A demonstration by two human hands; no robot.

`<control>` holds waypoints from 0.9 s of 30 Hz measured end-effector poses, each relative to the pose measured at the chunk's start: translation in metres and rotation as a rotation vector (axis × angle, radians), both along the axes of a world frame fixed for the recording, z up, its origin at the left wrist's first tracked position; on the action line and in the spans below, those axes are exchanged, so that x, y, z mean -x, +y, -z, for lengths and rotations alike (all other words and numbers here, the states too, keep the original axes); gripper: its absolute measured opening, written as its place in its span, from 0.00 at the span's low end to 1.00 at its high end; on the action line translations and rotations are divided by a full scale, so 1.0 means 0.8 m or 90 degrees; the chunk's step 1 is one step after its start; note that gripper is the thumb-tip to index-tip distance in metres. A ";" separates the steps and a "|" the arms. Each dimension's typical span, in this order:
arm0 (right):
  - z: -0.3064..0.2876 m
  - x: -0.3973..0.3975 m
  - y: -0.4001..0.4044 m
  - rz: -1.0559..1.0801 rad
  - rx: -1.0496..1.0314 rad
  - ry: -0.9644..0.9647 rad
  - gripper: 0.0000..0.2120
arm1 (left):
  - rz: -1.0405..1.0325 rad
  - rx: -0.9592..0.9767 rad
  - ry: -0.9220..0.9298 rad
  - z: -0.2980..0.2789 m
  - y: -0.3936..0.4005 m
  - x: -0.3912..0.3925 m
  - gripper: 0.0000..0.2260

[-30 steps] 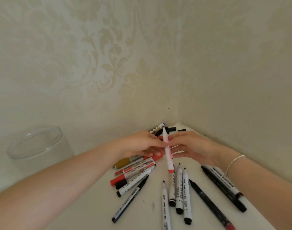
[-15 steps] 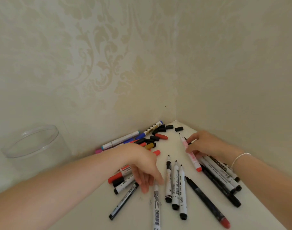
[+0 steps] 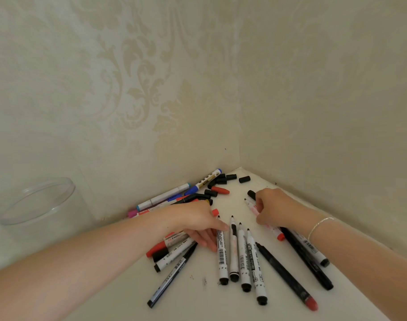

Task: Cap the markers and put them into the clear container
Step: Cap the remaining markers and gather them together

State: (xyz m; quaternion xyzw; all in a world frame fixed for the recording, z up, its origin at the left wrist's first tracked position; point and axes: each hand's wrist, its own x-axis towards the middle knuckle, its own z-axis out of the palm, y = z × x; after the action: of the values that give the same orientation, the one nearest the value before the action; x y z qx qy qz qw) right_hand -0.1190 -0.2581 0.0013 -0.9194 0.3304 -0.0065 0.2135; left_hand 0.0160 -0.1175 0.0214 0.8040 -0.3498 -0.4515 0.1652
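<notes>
Several uncapped markers lie fanned on the white tabletop (image 3: 198,297) in a wall corner. My left hand (image 3: 198,225) reaches over them, and its thumb and fingers pinch the upper part of a white marker (image 3: 223,258) at the left of the row. My right hand (image 3: 274,209) curls round a white marker with a red end (image 3: 280,236), tip pointing toward the corner. A black cap (image 3: 251,194) lies by its fingertips. The clear container (image 3: 35,200) stands far left, open, with nothing seen inside.
Loose black caps (image 3: 244,179) and a red cap (image 3: 221,189) sit in the corner near blue and pink markers (image 3: 165,198) along the wall. Long black markers (image 3: 288,276) lie under my right forearm. Walls close in behind and on the right.
My left hand left the red-ended marker, reached to a white marker and slid it up beside the row. My right hand carried the red-ended marker to the right and lowered it.
</notes>
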 end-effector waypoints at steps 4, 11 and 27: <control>-0.002 -0.005 0.003 -0.018 0.030 0.008 0.05 | 0.004 0.016 0.015 0.000 0.003 -0.001 0.16; -0.017 -0.008 -0.007 0.045 0.004 -0.051 0.08 | 0.007 0.077 0.121 -0.014 0.004 -0.011 0.13; 0.021 -0.046 -0.035 -0.004 0.112 -0.049 0.19 | 0.090 0.097 0.276 -0.040 0.018 -0.024 0.14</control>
State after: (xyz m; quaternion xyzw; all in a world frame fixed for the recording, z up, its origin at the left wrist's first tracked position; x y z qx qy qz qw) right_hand -0.0823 -0.2858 -0.0152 -0.9346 0.3173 -0.0700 0.1446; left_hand 0.0353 -0.1033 0.0538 0.6472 -0.3942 -0.5965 0.2645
